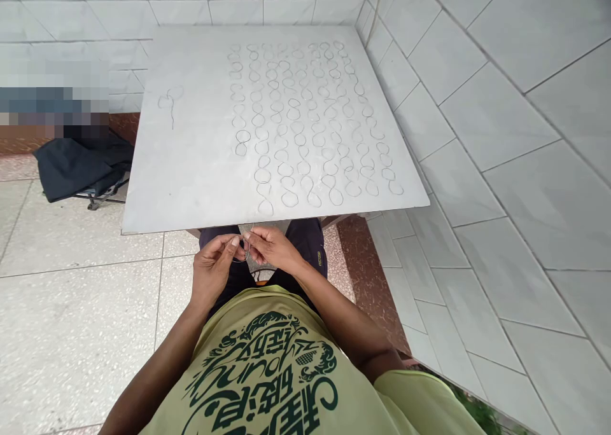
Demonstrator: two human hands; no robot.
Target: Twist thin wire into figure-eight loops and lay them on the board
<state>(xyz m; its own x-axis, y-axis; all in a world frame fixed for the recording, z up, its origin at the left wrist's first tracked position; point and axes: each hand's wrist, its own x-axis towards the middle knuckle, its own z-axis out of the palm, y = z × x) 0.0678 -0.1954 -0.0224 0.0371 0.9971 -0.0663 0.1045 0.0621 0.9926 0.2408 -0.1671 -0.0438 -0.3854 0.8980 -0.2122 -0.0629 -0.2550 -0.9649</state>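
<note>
On my left, a dark cloth thing hangs in a bunch above the pale floor. Next comes the big white table in front of me. Near its left side is a thin, loopy squiggle with a tail, all by itself.

My left hand is just past the table's near edge, over my lap. Its thumb and finger are pinched together on a thin, bendy wire. The wire curves in a small loop between my hands, below the table's edge. My right hand is right beside the left one, and its fingertips pinch the wire too.

From the middle to the right of the table there are lots of thin loops in rows. Many look like the number 8. Farthest right is the wall, with big, shiny, pale tiles.
</note>
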